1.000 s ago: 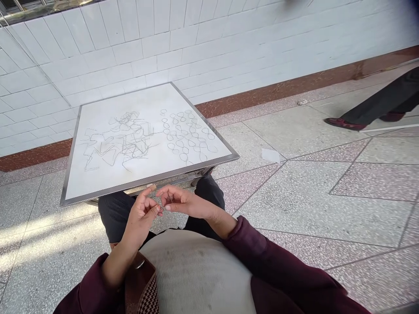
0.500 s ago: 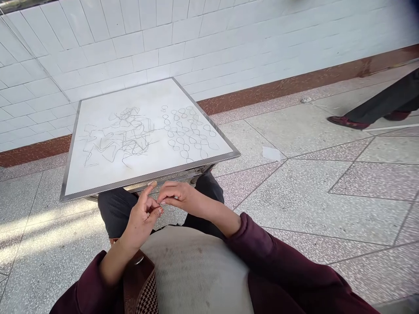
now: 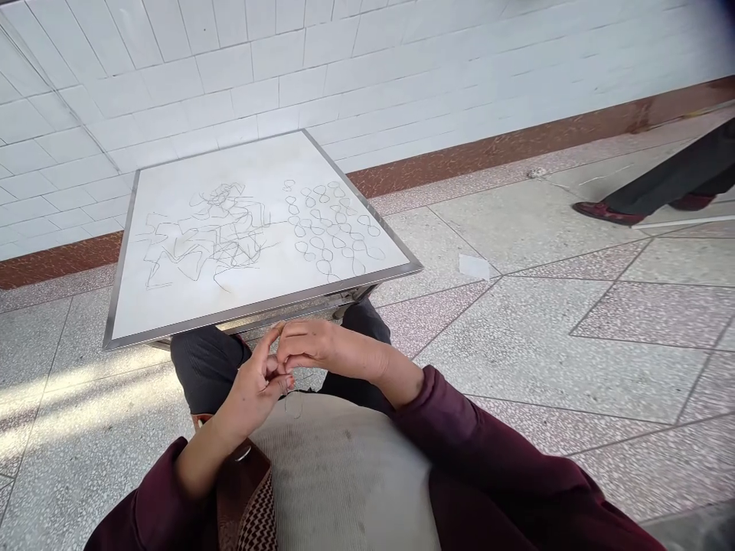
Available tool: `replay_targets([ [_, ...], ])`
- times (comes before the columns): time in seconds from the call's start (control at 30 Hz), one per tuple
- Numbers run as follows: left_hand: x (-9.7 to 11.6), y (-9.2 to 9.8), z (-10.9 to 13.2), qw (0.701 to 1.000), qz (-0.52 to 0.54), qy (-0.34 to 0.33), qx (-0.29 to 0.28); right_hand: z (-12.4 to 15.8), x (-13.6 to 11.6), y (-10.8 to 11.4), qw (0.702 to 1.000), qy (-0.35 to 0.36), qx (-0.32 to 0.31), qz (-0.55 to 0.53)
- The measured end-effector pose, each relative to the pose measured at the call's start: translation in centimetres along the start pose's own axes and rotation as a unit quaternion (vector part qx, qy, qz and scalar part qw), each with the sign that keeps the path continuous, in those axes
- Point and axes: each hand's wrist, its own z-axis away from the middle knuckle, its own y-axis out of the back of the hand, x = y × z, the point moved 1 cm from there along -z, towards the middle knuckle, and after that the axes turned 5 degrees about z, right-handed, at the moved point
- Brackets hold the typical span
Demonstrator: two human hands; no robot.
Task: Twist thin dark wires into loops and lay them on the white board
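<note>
From the head view, the person sits close in front of a white tabletop [image 3: 189, 164] with a metal rim. The left hand [image 3: 253, 390] and the right hand [image 3: 327, 344] are held together above the knees, just under the near edge of the tabletop. Their fingers are curled and press against each other, and the left index finger [image 3: 274, 340] stands up and touches the right hand. Between the fingertips they pinch a thin loop [image 3: 293, 403], maybe wire or thread; it is too fine to tell which. It hangs down in front of a pale knitted garment [image 3: 338, 474].

On the tabletop lie a dark tangle of thin lines [image 3: 212, 233] and, beside it, rows of small loops [image 3: 330, 226]. I cannot say if they are drawn or laid there, and no letters can be read in them. Maroon sleeves [image 3: 476, 459] cover both arms. At the right edge, another person's red shoe [image 3: 602, 212] stands on the terrazzo floor [image 3: 545, 352], well apart.
</note>
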Motion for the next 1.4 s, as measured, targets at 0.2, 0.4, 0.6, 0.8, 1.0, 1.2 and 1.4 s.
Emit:
replay_targets([
  [0.2,0.1,-0.2,-0.2,0.994,0.093,-0.035,0.035,0.3,0.5,-0.2,0.994,-0.076,0.073,0.000],
  [0.4,0.6,-0.1,0.0,0.989,0.088,-0.073,0.098,1.0,0.7,-1.9,0.967,-0.190,0.162,-0.044],
  [0.6,0.4,-0.3,-0.2,0.993,0.100,-0.041,0.047,0.2,0.6,-2.3,0.971,-0.132,0.194,0.035],
  [0.8,0.4,-0.2,0.0,0.990,0.094,-0.067,0.081,0.3,0.7,-2.5,0.957,-0.182,0.220,-0.042],
  [1.0,0.8,0.1,0.2,0.989,0.004,-0.086,0.121,0.7,0.9,-3.1,0.889,-0.288,0.179,-0.308],
  [1.2,0.9,0.2,0.3,0.990,0.039,-0.062,0.122,0.7,0.8,-3.0,0.832,-0.287,0.133,-0.456],
  [1.4,0.8,0.3,-0.1,0.990,0.083,-0.005,0.113,0.9,2.2,-4.3,0.816,-0.296,0.169,-0.467],
])
